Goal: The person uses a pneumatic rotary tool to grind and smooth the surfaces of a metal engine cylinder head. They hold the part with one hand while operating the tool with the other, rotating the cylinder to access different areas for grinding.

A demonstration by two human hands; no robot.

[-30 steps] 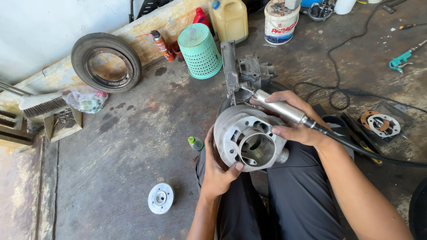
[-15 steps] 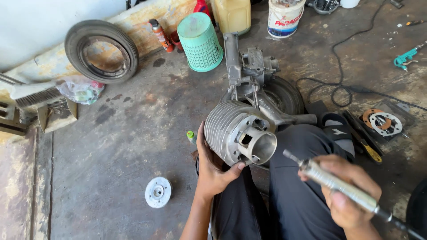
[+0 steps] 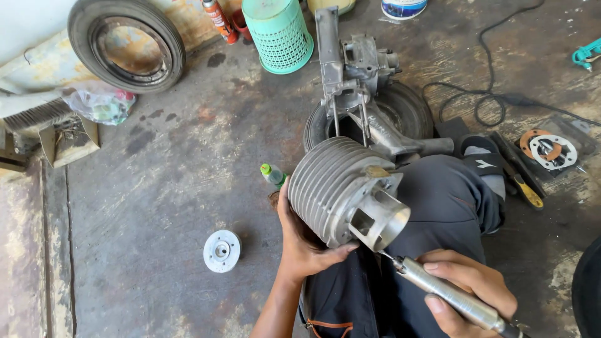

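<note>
Head view: while the person sits on the concrete floor (image 3: 156, 188), the finned engine cylinder (image 3: 341, 188) rests on the lap.
Left hand (image 3: 300, 241): cups the cylinder from below (fingers wrapped).
Right hand (image 3: 466, 291): grips a pen-shaped rotary tool (image 3: 438, 289), tip beside the cylinder's sleeve.
Nearby: white disc (image 3: 221, 251), well apart.

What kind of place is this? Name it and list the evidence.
Probably a small motorcycle or scooter repair workshop: a finned engine cylinder held in the left hand, a stripped engine casing on a stained concrete floor, and a loose tyre.
</note>
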